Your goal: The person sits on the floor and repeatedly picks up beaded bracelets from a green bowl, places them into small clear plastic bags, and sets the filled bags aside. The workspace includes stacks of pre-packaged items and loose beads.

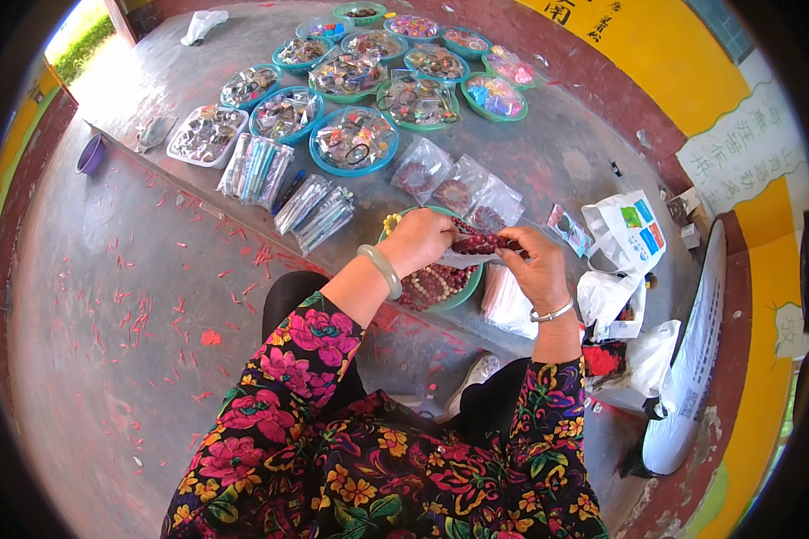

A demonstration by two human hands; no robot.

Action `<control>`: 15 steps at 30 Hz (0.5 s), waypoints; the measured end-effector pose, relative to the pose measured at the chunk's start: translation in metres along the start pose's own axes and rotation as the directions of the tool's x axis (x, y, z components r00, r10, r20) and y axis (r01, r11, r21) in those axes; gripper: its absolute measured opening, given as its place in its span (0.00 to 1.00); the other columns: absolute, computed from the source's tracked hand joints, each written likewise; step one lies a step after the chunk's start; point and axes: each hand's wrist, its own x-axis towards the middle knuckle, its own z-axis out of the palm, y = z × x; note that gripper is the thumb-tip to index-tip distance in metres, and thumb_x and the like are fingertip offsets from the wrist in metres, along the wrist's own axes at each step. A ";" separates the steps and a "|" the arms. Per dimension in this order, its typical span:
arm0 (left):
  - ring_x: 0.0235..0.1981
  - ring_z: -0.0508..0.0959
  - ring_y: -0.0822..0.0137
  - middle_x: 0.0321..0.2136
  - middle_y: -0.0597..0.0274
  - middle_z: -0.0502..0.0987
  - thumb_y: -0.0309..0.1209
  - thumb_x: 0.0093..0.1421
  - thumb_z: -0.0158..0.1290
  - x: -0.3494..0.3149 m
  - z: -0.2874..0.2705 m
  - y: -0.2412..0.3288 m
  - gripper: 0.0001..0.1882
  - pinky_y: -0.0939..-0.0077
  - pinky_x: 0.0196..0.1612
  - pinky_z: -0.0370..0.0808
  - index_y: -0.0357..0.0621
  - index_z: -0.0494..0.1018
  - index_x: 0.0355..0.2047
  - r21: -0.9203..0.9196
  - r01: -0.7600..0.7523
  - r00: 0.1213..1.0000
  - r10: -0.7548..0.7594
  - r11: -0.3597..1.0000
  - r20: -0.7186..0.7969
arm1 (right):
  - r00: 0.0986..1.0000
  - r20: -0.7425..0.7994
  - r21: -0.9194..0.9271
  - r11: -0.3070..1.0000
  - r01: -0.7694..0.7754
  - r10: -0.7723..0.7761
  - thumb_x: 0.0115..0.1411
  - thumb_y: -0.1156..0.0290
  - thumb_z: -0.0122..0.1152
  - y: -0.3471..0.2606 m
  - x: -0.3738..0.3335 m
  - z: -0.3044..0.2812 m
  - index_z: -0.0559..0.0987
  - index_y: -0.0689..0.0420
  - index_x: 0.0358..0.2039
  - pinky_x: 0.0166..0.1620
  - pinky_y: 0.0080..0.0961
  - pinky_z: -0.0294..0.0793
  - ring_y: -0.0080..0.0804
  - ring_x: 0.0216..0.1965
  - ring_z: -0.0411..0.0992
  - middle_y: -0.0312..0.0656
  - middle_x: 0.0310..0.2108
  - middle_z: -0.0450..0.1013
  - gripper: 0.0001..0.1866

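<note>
Between my hands is a string of dark red beads (pixel 478 244), with a clear plastic bag (pixel 463 260) just under it. My left hand (pixel 420 239), a pale bangle on its wrist, is closed at the left end of the beads. Fingers of my right hand (pixel 537 268) pinch at their right end; a silver bracelet circles that wrist. How far the beads lie inside the bag is hard to make out. Both hands are above a green bowl (pixel 463 295) holding more bead strings (pixel 427 286) in red and tan. Yellow beads (pixel 391 223) show at its far left rim.
Ahead stand several bowls (pixel 354 169) of bagged small goods. Nearer lie bagged pens (pixel 315 214), flat bagged bracelets (pixel 466 190) and a stack of clear bags (pixel 510 301). White carrier bags (pixel 625 232) crowd the right, beside the wall. Red scraps litter the floor (pixel 180 296) at left.
</note>
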 end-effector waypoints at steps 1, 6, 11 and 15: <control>0.28 0.76 0.53 0.25 0.50 0.76 0.31 0.51 0.50 -0.001 -0.001 0.001 0.09 0.65 0.33 0.72 0.41 0.76 0.28 0.026 -0.019 1.000 0.019 0.999 0.008 | 0.999 0.021 -0.060 0.998 0.037 -0.035 0.46 0.78 0.60 0.001 0.000 0.001 0.75 0.59 0.33 0.32 0.22 0.70 0.32 0.29 0.72 0.41 0.28 0.72 0.11; 0.28 0.75 0.51 0.24 0.50 0.75 0.33 0.52 0.50 -0.003 -0.001 0.005 0.09 0.64 0.32 0.71 0.43 0.76 0.27 0.061 -0.112 0.994 0.112 0.992 0.012 | 0.974 0.082 -0.221 0.949 0.226 -0.213 0.45 0.78 0.58 0.006 0.000 0.010 0.75 0.59 0.33 0.31 0.25 0.70 0.38 0.29 0.72 0.44 0.28 0.72 0.12; 0.29 0.75 0.51 0.24 0.50 0.75 0.33 0.52 0.49 -0.003 -0.002 0.004 0.09 0.63 0.32 0.71 0.43 0.76 0.26 0.083 -0.153 0.988 0.151 0.985 0.034 | 0.966 0.110 -0.237 0.938 0.252 -0.232 0.47 0.77 0.56 0.005 -0.002 0.020 0.75 0.57 0.36 0.33 0.29 0.71 0.42 0.31 0.72 0.44 0.30 0.73 0.12; 0.28 0.74 0.51 0.24 0.51 0.75 0.33 0.51 0.49 -0.004 -0.004 0.002 0.09 0.63 0.33 0.70 0.42 0.76 0.27 0.047 -0.183 0.983 0.183 0.982 -0.011 | 0.988 0.058 -0.087 0.985 0.148 -0.143 0.49 0.79 0.55 0.006 0.000 0.020 0.75 0.58 0.38 0.35 0.25 0.71 0.36 0.32 0.73 0.45 0.32 0.73 0.13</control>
